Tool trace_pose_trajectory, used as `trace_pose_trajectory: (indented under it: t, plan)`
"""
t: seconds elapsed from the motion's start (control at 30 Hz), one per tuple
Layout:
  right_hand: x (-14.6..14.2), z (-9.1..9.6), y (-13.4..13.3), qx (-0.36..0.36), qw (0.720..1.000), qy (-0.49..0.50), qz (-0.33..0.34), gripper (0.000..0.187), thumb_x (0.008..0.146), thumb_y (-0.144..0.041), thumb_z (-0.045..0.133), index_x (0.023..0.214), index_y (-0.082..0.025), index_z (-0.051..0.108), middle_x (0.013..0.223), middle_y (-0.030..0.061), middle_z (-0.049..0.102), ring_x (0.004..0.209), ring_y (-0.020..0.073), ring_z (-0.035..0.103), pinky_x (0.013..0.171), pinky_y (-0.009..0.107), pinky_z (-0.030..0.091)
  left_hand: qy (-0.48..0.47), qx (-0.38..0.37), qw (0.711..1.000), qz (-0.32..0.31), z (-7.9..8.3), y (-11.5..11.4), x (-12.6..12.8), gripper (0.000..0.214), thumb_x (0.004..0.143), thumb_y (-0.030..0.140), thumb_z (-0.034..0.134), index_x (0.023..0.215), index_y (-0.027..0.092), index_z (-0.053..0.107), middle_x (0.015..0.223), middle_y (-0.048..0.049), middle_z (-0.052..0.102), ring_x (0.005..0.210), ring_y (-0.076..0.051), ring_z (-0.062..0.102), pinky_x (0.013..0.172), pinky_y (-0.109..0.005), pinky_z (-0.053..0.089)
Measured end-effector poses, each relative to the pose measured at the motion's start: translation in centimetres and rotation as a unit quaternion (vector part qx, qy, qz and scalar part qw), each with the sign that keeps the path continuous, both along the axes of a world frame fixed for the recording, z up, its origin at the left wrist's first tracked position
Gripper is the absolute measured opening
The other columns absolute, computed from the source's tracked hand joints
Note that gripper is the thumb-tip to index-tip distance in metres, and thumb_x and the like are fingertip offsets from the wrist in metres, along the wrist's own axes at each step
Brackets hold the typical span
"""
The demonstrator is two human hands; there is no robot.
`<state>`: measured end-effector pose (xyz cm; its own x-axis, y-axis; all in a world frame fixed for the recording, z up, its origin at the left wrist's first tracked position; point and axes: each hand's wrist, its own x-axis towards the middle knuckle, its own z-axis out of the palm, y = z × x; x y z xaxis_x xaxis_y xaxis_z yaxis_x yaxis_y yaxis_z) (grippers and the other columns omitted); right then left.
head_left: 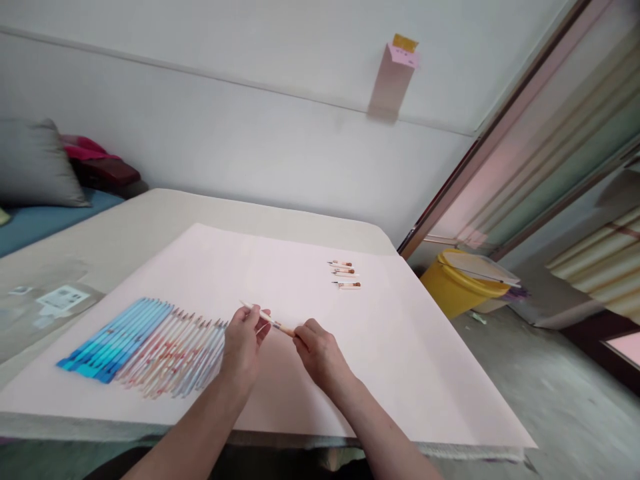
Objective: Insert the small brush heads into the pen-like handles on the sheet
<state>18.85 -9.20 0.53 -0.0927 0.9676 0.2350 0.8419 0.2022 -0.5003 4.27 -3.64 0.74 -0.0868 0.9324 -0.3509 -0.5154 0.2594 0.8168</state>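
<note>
My left hand [243, 339] and my right hand [319, 350] are closed on the two ends of one thin pale pen [269, 319], held just above a large white sheet [410, 353] on the table. Left of my hands, a row of several pens [145, 345] lies side by side on the sheet, with blue bodies at the left end and white-and-red ones toward my left hand. Three small pen tips [345, 273] lie apart on the sheet, farther away to the right.
The beige table [125, 233] has clear plastic packaging with a label [60, 299] at its left. A yellow bucket [460, 287] stands on the floor beyond the right corner. A grey pillow [35, 163] and red fabric [100, 163] lie at far left.
</note>
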Motion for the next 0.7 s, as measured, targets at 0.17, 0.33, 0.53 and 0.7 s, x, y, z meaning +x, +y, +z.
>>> trace_pose_trajectory:
  t: [0.17,0.33,0.53,0.7]
  plan:
    - [-0.06,-0.26,-0.04,-0.005,1.000,0.016,-0.011,0.017,0.085,-0.015,0.045,0.076,-0.019,0.058,0.081,0.0017,0.052,0.070,0.0106,0.053,0.063,0.020,0.038,0.012,-0.003,1.000,-0.025,-0.03,-0.46,0.34,0.023,0.069,0.035,0.068,0.074,0.016,0.055,0.079,-0.0043,0.064,0.071,-0.011,0.058,0.067,-0.025,0.046]
    - [-0.31,-0.21,-0.04,0.002,0.997,0.072,-0.002,0.016,0.083,-0.013,0.047,0.075,-0.018,0.060,0.078,0.0012,0.052,0.068,0.0100,0.051,0.062,0.021,0.037,0.014,-0.004,1.000,-0.026,-0.23,-0.36,0.24,0.025,0.067,0.036,0.068,0.076,0.016,0.056,0.080,-0.0052,0.065,0.074,-0.013,0.058,0.068,-0.026,0.045]
    - [-0.60,0.04,0.04,-0.076,0.969,0.232,-0.047,0.012,0.075,-0.014,0.052,0.070,-0.017,0.063,0.068,0.0006,0.055,0.061,0.0104,0.050,0.057,0.023,0.037,0.017,0.014,0.999,-0.041,-0.32,-0.47,0.35,0.026,0.067,0.038,0.068,0.075,0.016,0.056,0.078,-0.0043,0.065,0.076,-0.014,0.059,0.068,-0.026,0.045]
    - [-0.45,-0.15,0.17,-0.277,0.815,0.506,-0.050,0.012,0.070,-0.024,0.058,0.069,-0.013,0.061,0.054,-0.0018,0.051,0.046,0.0085,0.046,0.046,0.023,0.036,0.003,0.024,0.997,-0.067,-0.03,-0.41,0.22,0.028,0.068,0.039,0.067,0.082,0.016,0.059,0.077,-0.0056,0.066,0.078,-0.015,0.060,0.071,-0.028,0.047]
